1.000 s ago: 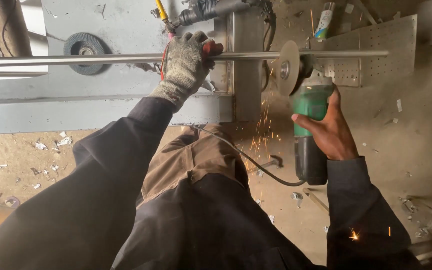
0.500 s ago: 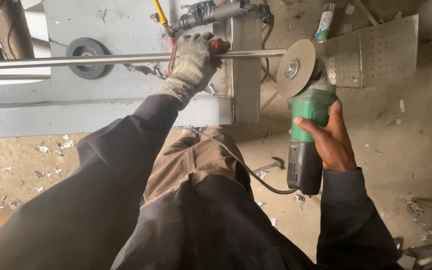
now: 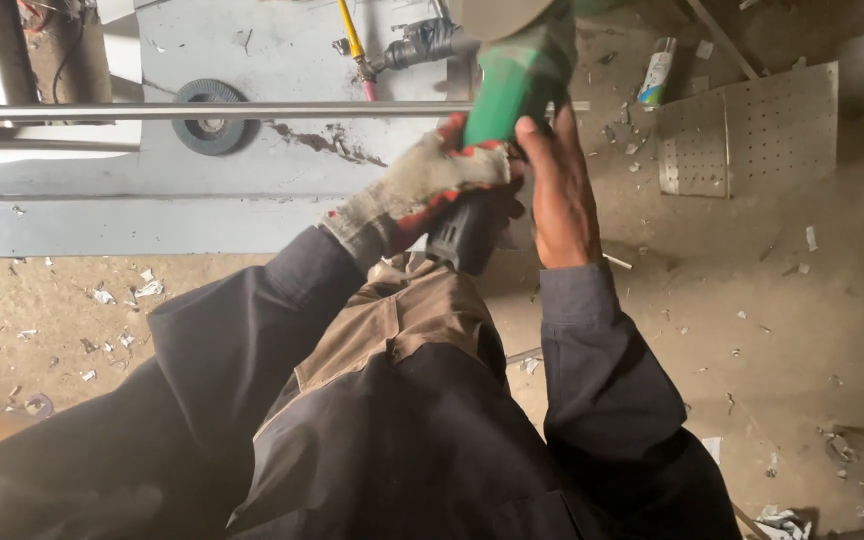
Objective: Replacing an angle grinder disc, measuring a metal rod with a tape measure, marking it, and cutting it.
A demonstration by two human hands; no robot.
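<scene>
A green angle grinder (image 3: 512, 85) with a black rear handle is raised in front of me, its grey disc cut off by the top edge. My left hand (image 3: 422, 185), in a grey and red work glove, wraps the grinder's body. My bare right hand (image 3: 557, 185) lies along its right side, fingers closed on it. A long steel rod (image 3: 202, 109) runs level across the grey workbench (image 3: 152, 215), just behind the grinder and both hands.
A round flap disc (image 3: 209, 116) lies on the bench under the rod. A perforated metal sheet (image 3: 747, 130) and a spray can (image 3: 658, 72) lie on the dusty floor at right. Metal scraps litter the floor. A pipe fitting (image 3: 422, 42) sits at the top.
The grinder came off the rod and moved left and up toward me; sparks stopped. My left hand let go of the rod and took hold of the grinder body.
</scene>
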